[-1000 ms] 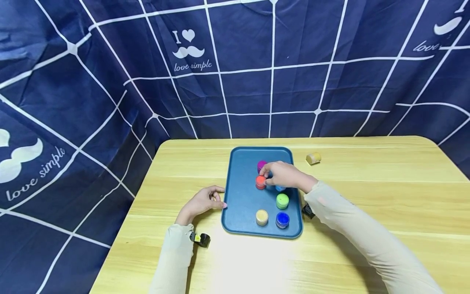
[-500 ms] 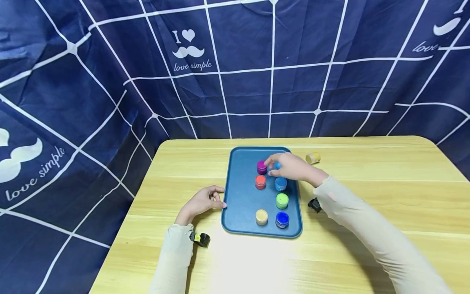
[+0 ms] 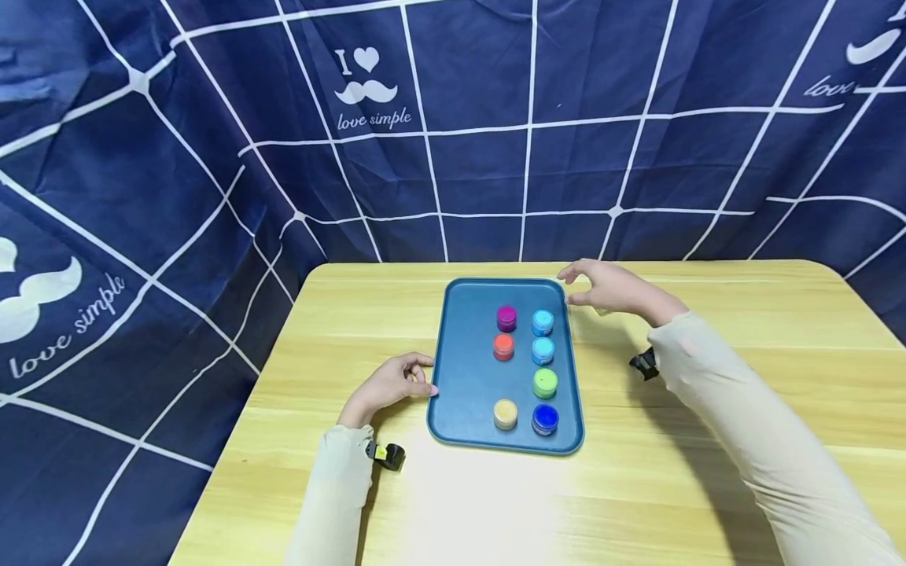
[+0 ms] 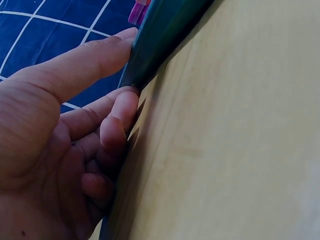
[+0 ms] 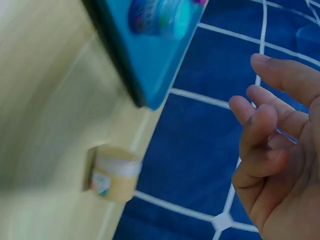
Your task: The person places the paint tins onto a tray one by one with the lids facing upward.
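A dark blue tray (image 3: 463, 393) bears two columns of small paint jars. In the left column are a purple jar (image 3: 506, 318), a red jar (image 3: 503, 347) and a pale yellow jar (image 3: 506, 414). Two light blue jars (image 3: 543, 350), a green jar (image 3: 545, 383) and a dark blue jar (image 3: 545, 420) make up the right one. My left hand (image 3: 392, 384) pinches the tray's left rim, thumb on top. Fingers parted and holding nothing, my right hand (image 3: 612, 288) hovers by the tray's far right corner. Below it, a yellow jar (image 5: 117, 172) lies on the table, mostly hidden in the head view.
The light wood table (image 3: 672, 487) extends around the tray on all sides. A dark blue cloth with white lines (image 3: 481, 181) hangs behind the table and along its left. Each wrist wears a small black camera (image 3: 388, 456).
My right hand has left the area over the jars and moved right, past the tray's edge to the yellow jar. Both light blue jars now show fully. The left hand stays on the rim.
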### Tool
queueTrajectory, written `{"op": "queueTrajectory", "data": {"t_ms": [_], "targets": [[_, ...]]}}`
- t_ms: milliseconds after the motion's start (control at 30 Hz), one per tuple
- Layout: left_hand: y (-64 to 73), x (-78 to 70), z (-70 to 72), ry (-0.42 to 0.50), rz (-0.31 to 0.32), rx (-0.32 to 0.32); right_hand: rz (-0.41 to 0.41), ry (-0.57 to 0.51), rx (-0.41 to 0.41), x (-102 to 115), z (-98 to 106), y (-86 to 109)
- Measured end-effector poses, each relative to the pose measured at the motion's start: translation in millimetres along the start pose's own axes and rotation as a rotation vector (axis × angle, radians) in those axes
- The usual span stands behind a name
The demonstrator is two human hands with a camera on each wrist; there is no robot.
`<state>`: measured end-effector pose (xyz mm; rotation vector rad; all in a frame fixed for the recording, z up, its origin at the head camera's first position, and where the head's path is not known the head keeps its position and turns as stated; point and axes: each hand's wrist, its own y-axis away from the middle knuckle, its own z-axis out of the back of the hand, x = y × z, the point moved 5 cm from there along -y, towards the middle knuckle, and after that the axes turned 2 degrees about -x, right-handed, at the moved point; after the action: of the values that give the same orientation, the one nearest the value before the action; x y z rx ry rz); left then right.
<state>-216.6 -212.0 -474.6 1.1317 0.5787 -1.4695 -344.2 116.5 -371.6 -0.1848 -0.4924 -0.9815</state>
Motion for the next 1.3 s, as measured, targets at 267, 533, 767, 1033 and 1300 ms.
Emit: {"op": "queueTrajectory", "data": {"t_ms": [267,533,767,1033,1300], "targets": [[-0.9,-2.2,0.4,-0.009,-0.011,-0.003,-0.024,-0.034,0.021,-31,-5,-0.5],[-2.2,-2.3,0.0,-0.008,-0.024,-0.002,-0.047,-0.062,0.07,-48,-7,5.6],[-2.4,-1.0,-0.5,-0.003,-0.009,-0.007,-0.018,-0.045,0.031,-60,-7,7.3],[-0.5,-1.4,-2.3,0.015,-0.012,0.001,-0.113,0.082,0.067,-68,-10,6.7],[0.5,-3.2,-1.4,0.01,-0.008,-0.006,-0.09,0.158,0.05,-76,-15,4.4]]}}
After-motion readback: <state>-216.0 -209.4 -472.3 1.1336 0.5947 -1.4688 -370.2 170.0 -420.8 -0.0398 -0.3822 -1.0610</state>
